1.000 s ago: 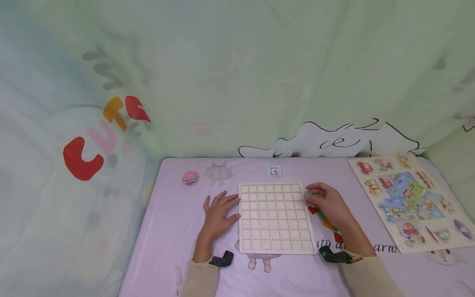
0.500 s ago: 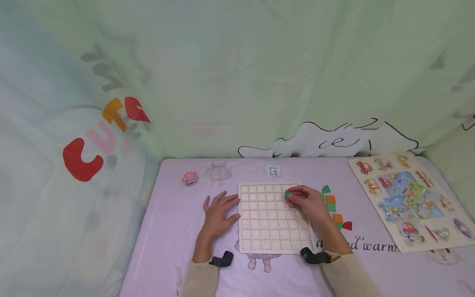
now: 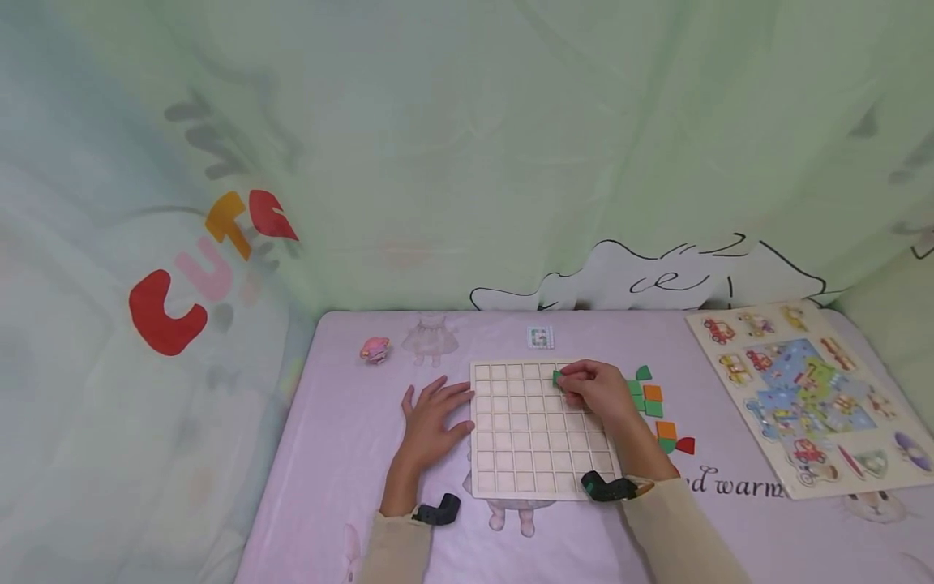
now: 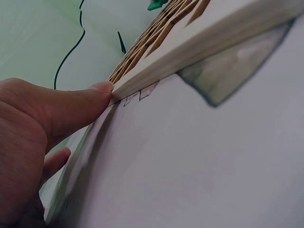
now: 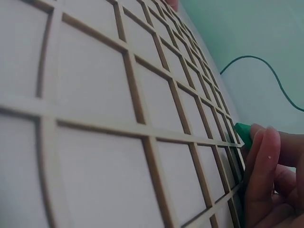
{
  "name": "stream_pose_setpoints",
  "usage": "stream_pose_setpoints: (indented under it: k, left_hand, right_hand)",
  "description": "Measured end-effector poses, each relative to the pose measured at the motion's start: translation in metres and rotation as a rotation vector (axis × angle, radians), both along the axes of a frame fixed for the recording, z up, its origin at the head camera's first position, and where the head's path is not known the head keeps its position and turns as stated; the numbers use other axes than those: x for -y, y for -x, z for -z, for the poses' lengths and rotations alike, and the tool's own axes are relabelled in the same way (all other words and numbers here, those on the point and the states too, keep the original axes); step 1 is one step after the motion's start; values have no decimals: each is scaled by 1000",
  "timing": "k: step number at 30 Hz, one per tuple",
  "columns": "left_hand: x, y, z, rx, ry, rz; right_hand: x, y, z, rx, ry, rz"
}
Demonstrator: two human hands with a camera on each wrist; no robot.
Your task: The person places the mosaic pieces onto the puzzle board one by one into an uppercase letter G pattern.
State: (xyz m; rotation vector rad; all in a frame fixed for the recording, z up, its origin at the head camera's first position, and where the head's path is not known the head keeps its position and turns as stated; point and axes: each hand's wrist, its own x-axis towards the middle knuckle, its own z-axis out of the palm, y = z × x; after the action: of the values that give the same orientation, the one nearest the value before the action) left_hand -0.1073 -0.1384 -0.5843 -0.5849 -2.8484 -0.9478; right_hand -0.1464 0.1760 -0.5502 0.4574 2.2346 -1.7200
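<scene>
A pale wooden grid board lies flat on the table, its square cells bare wherever I can see them. My left hand rests at the board's left edge with fingers spread; in the left wrist view the thumb touches the board's side. Over the upper right cells, my right hand pinches a small green tile between thumb and fingers. The right wrist view shows that green tile tilted at the fingertips, close to the grid. Its exact shape is mostly hidden by the fingers.
Right of the board lie several loose tiles, including an orange square, a green quarter-round and a red quarter-round. A vehicle puzzle board sits farther right. At the back are a pink figurine and a small patterned square.
My right hand has moved left from the loose tiles to above the board's upper right cells, carrying the green tile. The left hand has stayed at the left edge.
</scene>
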Motion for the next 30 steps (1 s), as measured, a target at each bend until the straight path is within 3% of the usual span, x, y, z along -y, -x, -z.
stream_pose_setpoints:
  k: [4, 30]
  left_hand:
    - [0, 0, 1, 14, 19, 2]
    - [-1, 1, 0, 0, 16, -1]
  right_hand:
    - [1, -1, 1, 21, -26, -12]
    - [11, -3, 3, -70, -247, -95]
